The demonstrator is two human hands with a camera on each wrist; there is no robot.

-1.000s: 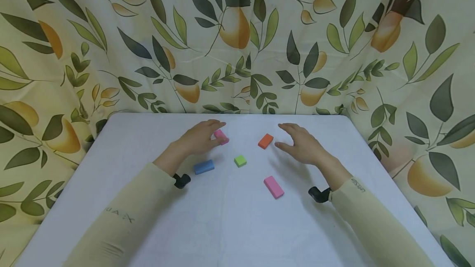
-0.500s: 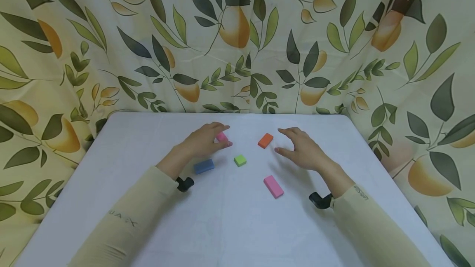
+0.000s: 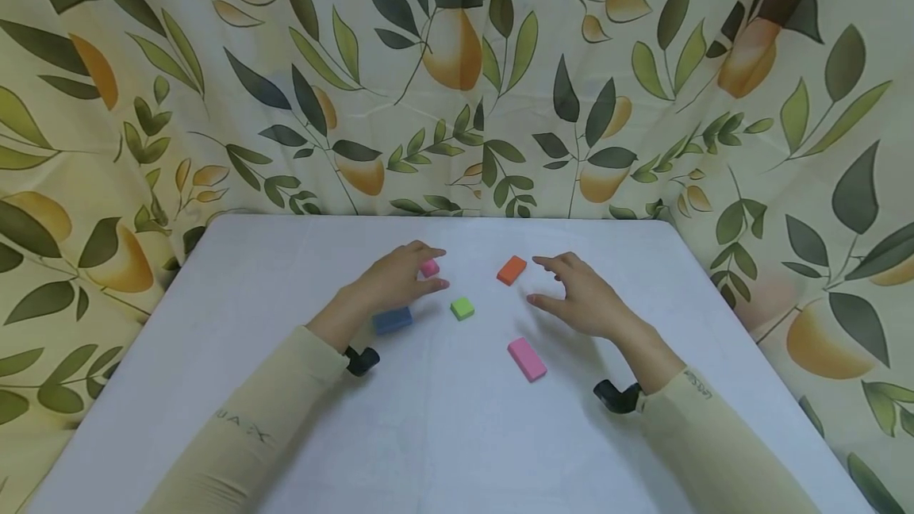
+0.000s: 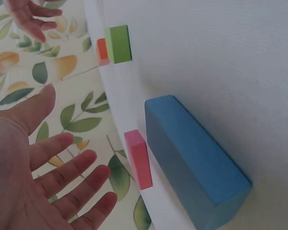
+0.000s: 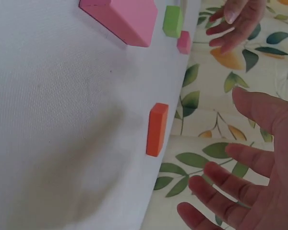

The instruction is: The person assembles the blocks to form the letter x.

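With both hands spread and holding nothing, the left hand should close gently on the small pink block by its fingertips, and the right hand on the orange block just left of it.

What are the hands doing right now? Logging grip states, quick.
Left hand: open, holding nothing, beside the small pink block.
Right hand: open, holding nothing, near the orange block.

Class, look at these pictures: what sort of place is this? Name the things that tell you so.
Probably a staged tabletop recording corner, not a lived-in room: a white cloth-covered table, a leaf-and-fruit printed curtain hung close behind it, and only small coloured blocks like the orange block laid out.
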